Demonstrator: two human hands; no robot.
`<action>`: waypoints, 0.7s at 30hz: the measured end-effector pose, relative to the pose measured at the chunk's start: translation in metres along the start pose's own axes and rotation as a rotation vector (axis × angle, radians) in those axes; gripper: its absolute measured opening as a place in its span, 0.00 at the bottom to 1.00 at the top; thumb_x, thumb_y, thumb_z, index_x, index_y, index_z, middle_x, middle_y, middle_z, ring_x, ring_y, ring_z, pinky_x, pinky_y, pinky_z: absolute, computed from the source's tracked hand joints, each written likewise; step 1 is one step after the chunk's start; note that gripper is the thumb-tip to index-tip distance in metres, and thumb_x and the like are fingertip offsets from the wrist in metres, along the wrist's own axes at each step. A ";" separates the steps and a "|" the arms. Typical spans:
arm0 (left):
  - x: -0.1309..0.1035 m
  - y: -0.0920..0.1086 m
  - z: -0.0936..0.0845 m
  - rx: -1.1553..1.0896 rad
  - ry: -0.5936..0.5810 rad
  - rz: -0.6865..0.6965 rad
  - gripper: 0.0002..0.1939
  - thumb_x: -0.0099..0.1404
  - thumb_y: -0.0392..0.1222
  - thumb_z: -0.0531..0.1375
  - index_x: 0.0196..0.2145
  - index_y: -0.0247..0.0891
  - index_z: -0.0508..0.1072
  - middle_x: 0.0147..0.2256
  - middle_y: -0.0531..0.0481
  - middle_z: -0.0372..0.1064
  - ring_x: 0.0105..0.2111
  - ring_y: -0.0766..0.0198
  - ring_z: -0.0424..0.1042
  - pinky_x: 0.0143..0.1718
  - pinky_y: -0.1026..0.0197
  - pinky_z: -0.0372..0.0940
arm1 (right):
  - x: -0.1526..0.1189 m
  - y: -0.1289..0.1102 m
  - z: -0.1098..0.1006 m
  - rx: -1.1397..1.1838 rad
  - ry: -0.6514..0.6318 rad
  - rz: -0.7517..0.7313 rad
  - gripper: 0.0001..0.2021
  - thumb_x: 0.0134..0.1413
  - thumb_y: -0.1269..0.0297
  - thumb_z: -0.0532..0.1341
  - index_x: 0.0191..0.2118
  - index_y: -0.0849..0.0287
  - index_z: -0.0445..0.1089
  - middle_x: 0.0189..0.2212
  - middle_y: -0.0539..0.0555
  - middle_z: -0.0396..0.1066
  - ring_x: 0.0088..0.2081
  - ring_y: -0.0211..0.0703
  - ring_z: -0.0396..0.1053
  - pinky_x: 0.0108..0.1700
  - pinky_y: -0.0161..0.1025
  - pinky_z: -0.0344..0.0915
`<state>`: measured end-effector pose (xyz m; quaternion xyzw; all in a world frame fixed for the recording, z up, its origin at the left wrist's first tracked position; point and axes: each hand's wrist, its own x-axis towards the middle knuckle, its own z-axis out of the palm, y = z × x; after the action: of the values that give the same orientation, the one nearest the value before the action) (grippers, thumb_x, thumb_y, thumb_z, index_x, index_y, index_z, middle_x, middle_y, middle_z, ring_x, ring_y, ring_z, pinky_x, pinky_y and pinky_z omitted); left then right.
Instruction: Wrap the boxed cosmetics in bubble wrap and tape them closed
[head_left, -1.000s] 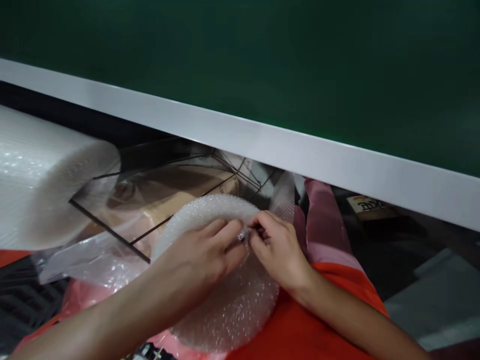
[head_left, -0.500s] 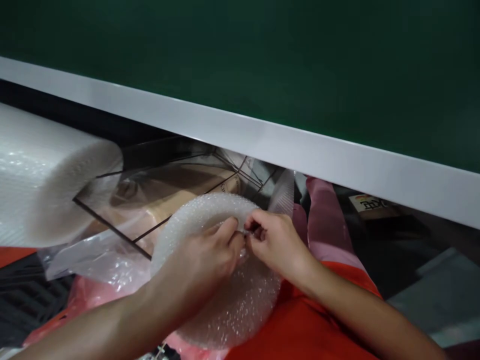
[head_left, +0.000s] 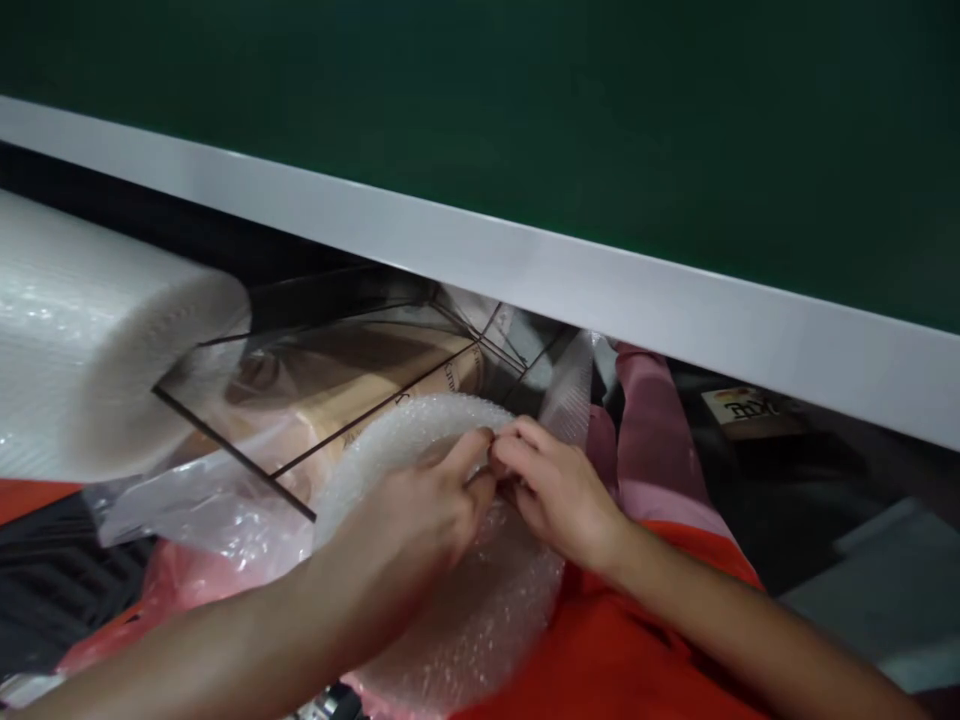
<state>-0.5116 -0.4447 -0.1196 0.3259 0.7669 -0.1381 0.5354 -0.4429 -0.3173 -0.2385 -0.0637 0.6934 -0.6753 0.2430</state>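
Note:
A round roll of bubble wrap [head_left: 487, 610] rests at my lap, its flat end facing up. My left hand [head_left: 427, 510] lies over it with thumb and fingers pinched together near the roll's upper middle. My right hand [head_left: 551, 485] meets it there, fingertips also pinched and touching those of the left. Whatever sits between the fingertips is too small and hidden to make out. A strip of bubble wrap [head_left: 568, 395] shows behind the roll, running up under the table edge.
A green tabletop [head_left: 480, 120] with a pale rim [head_left: 480, 245] crosses ahead of me. Left lies a larger bubble wrap roll [head_left: 82, 340]. Between are a wire rack [head_left: 236, 455], clear plastic [head_left: 202, 505] and a brown carton [head_left: 375, 370]. A labelled box [head_left: 742, 410] sits at right.
My fingertips have drawn closer together, and the right fingers have curled in more. The view has shifted slightly; the roll stays in my lap.

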 end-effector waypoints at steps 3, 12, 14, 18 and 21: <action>-0.012 0.006 0.005 0.092 -0.035 -0.003 0.18 0.66 0.29 0.51 0.48 0.38 0.74 0.51 0.40 0.71 0.42 0.55 0.75 0.35 0.59 0.74 | -0.011 0.004 0.006 -0.119 0.096 -0.123 0.09 0.60 0.75 0.56 0.37 0.55 0.72 0.46 0.53 0.72 0.37 0.37 0.71 0.35 0.32 0.65; -0.026 0.002 0.039 0.078 0.131 0.078 0.15 0.68 0.31 0.49 0.46 0.39 0.73 0.44 0.44 0.70 0.40 0.58 0.72 0.38 0.59 0.70 | -0.012 -0.001 0.007 -0.571 0.042 -0.286 0.06 0.60 0.65 0.63 0.32 0.54 0.77 0.58 0.49 0.70 0.41 0.43 0.68 0.37 0.40 0.65; -0.025 0.001 0.046 0.038 0.156 0.106 0.15 0.69 0.30 0.49 0.44 0.38 0.73 0.43 0.45 0.69 0.41 0.57 0.71 0.39 0.57 0.69 | -0.009 -0.001 0.010 -0.550 0.007 -0.325 0.07 0.60 0.66 0.63 0.31 0.54 0.77 0.60 0.48 0.68 0.42 0.43 0.68 0.38 0.41 0.64; -0.030 0.007 0.056 0.065 0.243 0.096 0.13 0.69 0.30 0.49 0.42 0.37 0.72 0.45 0.44 0.68 0.44 0.57 0.68 0.42 0.56 0.68 | -0.004 0.000 0.016 -0.472 -0.018 -0.416 0.06 0.62 0.68 0.61 0.37 0.55 0.76 0.48 0.49 0.75 0.41 0.40 0.67 0.40 0.39 0.61; -0.038 0.011 0.059 0.189 0.295 0.135 0.13 0.68 0.29 0.50 0.44 0.35 0.72 0.46 0.41 0.68 0.42 0.57 0.69 0.40 0.55 0.68 | -0.002 0.000 0.014 -0.537 -0.018 -0.481 0.09 0.62 0.69 0.61 0.30 0.56 0.75 0.35 0.49 0.74 0.36 0.40 0.63 0.37 0.40 0.55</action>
<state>-0.4531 -0.4823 -0.1065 0.4421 0.7972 -0.1239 0.3920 -0.4353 -0.3289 -0.2372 -0.2926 0.8091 -0.5063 0.0579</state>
